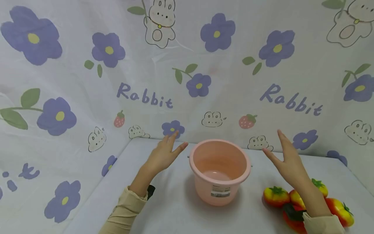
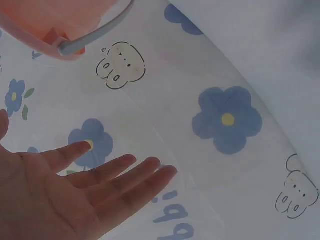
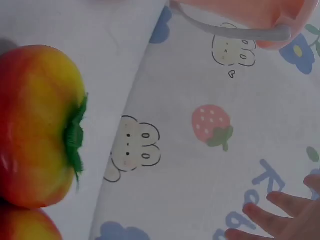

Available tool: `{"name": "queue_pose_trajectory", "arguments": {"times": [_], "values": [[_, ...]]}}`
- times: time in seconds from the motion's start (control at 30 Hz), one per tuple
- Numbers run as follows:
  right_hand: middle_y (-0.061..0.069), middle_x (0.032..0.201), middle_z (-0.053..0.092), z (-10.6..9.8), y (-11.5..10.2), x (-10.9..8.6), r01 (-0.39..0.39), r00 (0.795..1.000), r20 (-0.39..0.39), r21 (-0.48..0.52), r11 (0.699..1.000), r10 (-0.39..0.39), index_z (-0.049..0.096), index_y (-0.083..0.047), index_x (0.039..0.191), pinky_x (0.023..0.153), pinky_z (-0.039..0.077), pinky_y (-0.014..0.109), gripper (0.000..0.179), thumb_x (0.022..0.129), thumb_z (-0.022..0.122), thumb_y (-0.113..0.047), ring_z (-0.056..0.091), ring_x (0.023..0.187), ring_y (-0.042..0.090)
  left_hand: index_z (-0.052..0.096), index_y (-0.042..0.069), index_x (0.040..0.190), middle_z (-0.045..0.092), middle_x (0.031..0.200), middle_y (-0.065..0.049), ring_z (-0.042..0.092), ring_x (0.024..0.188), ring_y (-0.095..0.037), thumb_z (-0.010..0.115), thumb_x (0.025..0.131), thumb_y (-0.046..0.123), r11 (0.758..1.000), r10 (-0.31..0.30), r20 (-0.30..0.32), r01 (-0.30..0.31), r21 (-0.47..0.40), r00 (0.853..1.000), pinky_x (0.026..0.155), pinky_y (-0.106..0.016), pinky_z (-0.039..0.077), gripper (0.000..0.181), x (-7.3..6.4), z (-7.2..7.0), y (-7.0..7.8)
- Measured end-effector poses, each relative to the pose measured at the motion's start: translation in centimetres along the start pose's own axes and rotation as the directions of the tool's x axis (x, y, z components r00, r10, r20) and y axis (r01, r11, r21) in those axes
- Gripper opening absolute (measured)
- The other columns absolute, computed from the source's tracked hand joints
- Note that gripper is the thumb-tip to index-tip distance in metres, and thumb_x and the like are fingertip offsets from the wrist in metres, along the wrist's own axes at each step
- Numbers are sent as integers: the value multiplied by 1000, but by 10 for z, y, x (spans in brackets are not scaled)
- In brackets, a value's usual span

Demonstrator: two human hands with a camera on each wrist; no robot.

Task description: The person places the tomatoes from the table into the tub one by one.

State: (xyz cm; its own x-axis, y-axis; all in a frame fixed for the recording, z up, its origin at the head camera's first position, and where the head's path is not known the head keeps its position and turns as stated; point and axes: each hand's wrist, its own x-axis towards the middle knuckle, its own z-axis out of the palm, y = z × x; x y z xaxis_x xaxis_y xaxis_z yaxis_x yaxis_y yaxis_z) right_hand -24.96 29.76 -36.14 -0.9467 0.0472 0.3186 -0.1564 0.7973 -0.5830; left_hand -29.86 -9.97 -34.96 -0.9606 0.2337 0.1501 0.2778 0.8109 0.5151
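A pink bucket (image 1: pixel 217 195) with a label on its front stands upright on the white table between my two hands. My left hand (image 1: pixel 162 155) is raised to the left of it, fingers spread, holding nothing. In the left wrist view its palm and straight fingers (image 2: pixel 127 182) show below the bucket's grey handle (image 2: pixel 97 35). On the other side my right hand (image 1: pixel 289 162) is held up with thumb and fingers apart, also bare. Beneath the right forearm lie several red-and-yellow persimmons (image 1: pixel 276 196) with green leafy tops, partly hidden by the arm.
Behind the table (image 1: pixel 169 208) hangs a white curtain (image 1: pixel 228 65) printed with purple flowers, rabbits and lettering. The persimmons sit close together at the table's right front. In the right wrist view, one persimmon (image 3: pixel 37 125) shows large at the left.
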Motion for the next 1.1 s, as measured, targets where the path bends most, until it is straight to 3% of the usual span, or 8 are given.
{"name": "queue_pose_trajectory", "arguments": {"times": [0.27,0.47,0.67,0.8,0.9,1.03,1.07,1.1], "values": [[20,164,1,-1,11,-11,-104,995,13,117,988,104,-10,-31,156,100,16,83,84,97,46,-54,8,145,54,19,27,157,23,161,-17,32,145,-40,31,90,76,989,5,47,2,-149,999,112,-66,33,84,0,14,3],[20,164,5,0,24,-22,-183,983,24,165,969,181,-13,-37,153,95,19,85,81,98,44,-53,10,145,54,24,19,156,28,159,-18,36,143,-38,38,91,73,961,4,73,16,-277,997,113,-64,33,85,1,26,4],[17,165,3,-1,38,-34,-225,974,36,216,950,222,-15,-40,152,94,23,84,80,98,44,-52,8,147,51,30,9,152,38,151,-25,39,140,-40,39,99,57,938,25,79,4,-347,997,110,-62,38,72,2,34,5],[19,164,4,-1,45,-41,-254,967,24,239,937,255,-14,-38,153,97,20,84,81,98,45,-51,6,148,49,33,6,150,47,141,-28,58,118,-39,38,102,51,930,16,90,18,-366,996,84,-47,58,66,1,38,6],[20,164,4,0,51,-45,-279,958,9,249,928,286,-13,-35,154,100,19,82,82,98,45,-51,5,148,49,34,4,149,54,133,-27,63,100,-34,38,103,48,916,11,101,30,-400,995,63,-34,59,65,0,42,5],[19,163,8,-2,58,-51,-309,945,-29,239,921,325,-10,-31,156,102,29,74,82,98,46,-50,9,148,48,36,4,148,58,127,-25,65,98,-35,39,103,47,890,-6,107,54,-453,994,61,-36,61,63,-4,45,5],[19,163,10,-3,59,-52,-321,940,-43,222,921,338,-9,-29,156,101,33,70,82,98,46,-50,20,145,48,36,5,148,58,127,-25,66,98,-35,39,103,47,883,-14,110,64,-465,994,62,-36,61,63,-4,47,5],[19,163,10,-4,61,-53,-338,933,-48,227,913,357,-9,-28,156,102,32,70,83,98,46,-50,20,145,48,35,5,149,58,128,-24,66,98,-35,40,102,48,875,-20,115,73,-479,993,62,-37,62,63,-4,48,5]]}}
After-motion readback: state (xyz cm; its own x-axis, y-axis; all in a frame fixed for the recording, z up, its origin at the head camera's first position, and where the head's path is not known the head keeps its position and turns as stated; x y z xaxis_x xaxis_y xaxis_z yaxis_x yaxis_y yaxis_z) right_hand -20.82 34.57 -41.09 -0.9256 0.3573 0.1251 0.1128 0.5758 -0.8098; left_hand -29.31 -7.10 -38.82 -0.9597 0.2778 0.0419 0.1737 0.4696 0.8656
